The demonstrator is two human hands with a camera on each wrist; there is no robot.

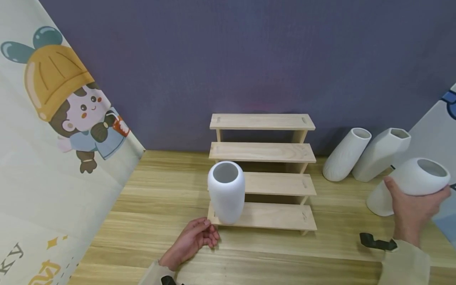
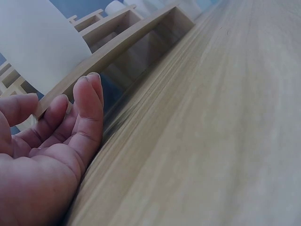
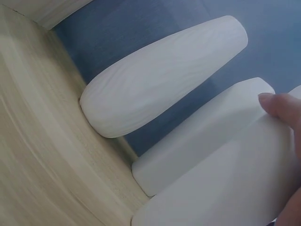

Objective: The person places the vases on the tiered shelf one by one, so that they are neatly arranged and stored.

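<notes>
A smooth white vase (image 1: 228,194) stands upright at the left end of the lowest step of a light wooden tiered stand (image 1: 274,215). My left hand (image 1: 195,239) is at that step's front left corner, palm turned up and fingers loosely curled. In the left wrist view the left hand (image 2: 51,155) has its thumb and fingertips close around the corner; whether they touch it is unclear. At the far right my right hand (image 1: 417,206) grips another white vase (image 1: 406,178) near its mouth, thumb on the near side. The right wrist view shows this vase (image 3: 225,183) under the thumb.
Two more white vases stand right of the stand near the back wall: a textured round one (image 1: 345,156) and a faceted one (image 1: 381,156). A dark blue wall (image 1: 249,59) rises behind the wooden table (image 1: 153,198). A cartoon-printed sheet (image 1: 46,178) borders the left side.
</notes>
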